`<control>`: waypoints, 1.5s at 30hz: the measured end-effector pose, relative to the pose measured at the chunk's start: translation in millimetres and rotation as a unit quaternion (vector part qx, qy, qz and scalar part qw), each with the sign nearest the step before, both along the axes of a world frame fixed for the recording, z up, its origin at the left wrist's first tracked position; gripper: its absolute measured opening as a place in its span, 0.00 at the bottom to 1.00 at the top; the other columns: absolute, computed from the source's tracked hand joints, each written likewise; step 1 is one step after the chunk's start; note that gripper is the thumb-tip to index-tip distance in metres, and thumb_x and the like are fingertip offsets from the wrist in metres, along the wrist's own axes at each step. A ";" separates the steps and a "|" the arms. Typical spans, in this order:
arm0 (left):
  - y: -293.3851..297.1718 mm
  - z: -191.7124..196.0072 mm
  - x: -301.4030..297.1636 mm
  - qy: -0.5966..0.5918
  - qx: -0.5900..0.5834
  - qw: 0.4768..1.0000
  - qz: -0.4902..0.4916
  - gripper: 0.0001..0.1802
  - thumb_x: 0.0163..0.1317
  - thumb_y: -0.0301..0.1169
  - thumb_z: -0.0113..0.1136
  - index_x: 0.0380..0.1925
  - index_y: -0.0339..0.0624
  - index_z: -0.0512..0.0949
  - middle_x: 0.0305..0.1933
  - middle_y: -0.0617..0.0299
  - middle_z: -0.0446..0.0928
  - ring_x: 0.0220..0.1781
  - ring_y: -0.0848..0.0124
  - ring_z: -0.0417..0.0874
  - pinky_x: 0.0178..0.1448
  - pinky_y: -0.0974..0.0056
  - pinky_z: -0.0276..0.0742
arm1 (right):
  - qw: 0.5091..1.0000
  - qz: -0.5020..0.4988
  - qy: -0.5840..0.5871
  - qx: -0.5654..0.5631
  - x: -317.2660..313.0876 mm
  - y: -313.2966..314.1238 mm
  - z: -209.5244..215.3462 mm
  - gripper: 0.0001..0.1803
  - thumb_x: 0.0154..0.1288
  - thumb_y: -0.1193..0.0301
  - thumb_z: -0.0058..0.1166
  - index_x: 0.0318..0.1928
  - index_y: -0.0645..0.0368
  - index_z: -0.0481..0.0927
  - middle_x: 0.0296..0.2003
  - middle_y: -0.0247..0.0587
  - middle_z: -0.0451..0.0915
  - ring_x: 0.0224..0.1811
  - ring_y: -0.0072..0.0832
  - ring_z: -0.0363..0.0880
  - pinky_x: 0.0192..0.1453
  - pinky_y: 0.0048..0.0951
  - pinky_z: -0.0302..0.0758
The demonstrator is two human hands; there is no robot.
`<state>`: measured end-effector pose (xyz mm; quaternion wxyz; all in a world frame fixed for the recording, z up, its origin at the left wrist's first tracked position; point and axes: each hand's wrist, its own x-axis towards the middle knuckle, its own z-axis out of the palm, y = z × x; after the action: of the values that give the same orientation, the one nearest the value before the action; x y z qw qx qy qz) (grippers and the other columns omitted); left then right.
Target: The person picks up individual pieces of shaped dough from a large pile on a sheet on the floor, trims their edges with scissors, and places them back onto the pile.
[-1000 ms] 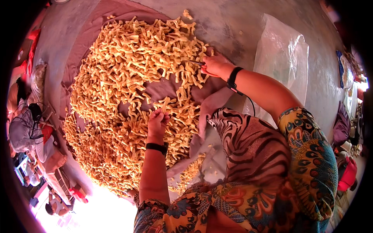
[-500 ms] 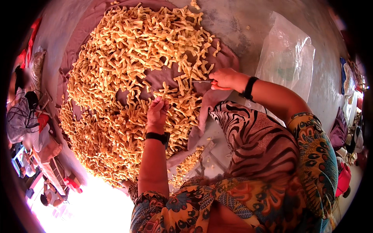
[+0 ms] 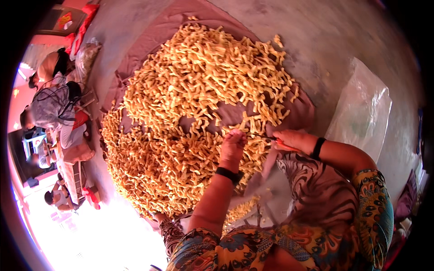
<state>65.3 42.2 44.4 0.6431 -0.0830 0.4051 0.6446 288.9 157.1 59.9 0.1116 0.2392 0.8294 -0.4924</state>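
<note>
A wide heap of short, yellow, knobbly knotted pieces (image 3: 190,77) spreads over a brownish-pink cloth (image 3: 151,40) on the floor. Over the heap's right part, my left hand (image 3: 233,147) has its fingers pinched together; what sits between the fingertips is too small to make out. My right hand (image 3: 294,139) is wrapped round orange-handled scissors (image 3: 284,144), at the heap's right edge. Their thin dark metal end points left and reaches my left fingertips. Both wrists carry black bands.
A clear plastic sheet or bag (image 3: 361,113) lies on the grey floor to the right. More yellow pieces (image 3: 242,210) lie below the heap near my legs. Several people (image 3: 52,106) are at the far left, by a wooden ladder-like frame (image 3: 77,180). Bright light washes out the lower left.
The view has swung, so the heap appears further right and lower. My hands have come closer together, and the scissors' tip now reaches my left fingertips.
</note>
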 end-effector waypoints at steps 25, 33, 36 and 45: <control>12.3 11.3 16.6 -0.017 0.043 0.998 -0.044 0.04 0.58 0.21 0.52 0.32 0.42 0.73 0.30 0.60 0.76 0.29 0.71 0.74 0.34 0.70 0.70 | 0.996 -0.030 0.061 -0.065 2.2 8.0 10.9 0.12 0.52 0.71 0.55 0.36 0.60 0.70 0.28 0.46 0.72 0.32 0.39 0.75 0.36 0.32 0.69; 12.7 15.6 32.3 0.025 0.027 0.998 -0.048 0.04 0.57 0.20 0.53 0.30 0.41 0.73 0.29 0.60 0.76 0.27 0.71 0.75 0.32 0.70 0.70 | 0.992 -0.047 0.104 -0.052 -1.0 2.9 4.7 0.11 0.52 0.72 0.51 0.35 0.61 0.69 0.26 0.49 0.72 0.30 0.43 0.75 0.35 0.35 0.69; 10.8 11.1 34.8 0.028 0.033 0.998 -0.055 0.04 0.58 0.20 0.51 0.30 0.42 0.73 0.28 0.60 0.75 0.28 0.71 0.74 0.34 0.68 0.70 | 0.989 -0.067 0.116 -0.062 -3.5 0.4 -2.8 0.11 0.51 0.71 0.52 0.35 0.61 0.69 0.25 0.49 0.73 0.29 0.44 0.75 0.34 0.35 0.69; 7.5 8.5 43.7 -0.010 0.010 1.000 -0.020 0.05 0.58 0.20 0.50 0.28 0.42 0.72 0.29 0.61 0.74 0.30 0.70 0.74 0.35 0.68 0.70 | 0.992 -0.084 0.082 -0.044 -2.2 -0.7 -4.7 0.10 0.52 0.67 0.53 0.30 0.60 0.73 0.22 0.50 0.75 0.28 0.47 0.76 0.32 0.39 0.71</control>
<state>109.0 49.7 52.9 0.6601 -0.0749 0.3941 0.6350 286.6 156.4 55.2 0.0115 0.2620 0.7901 -0.5541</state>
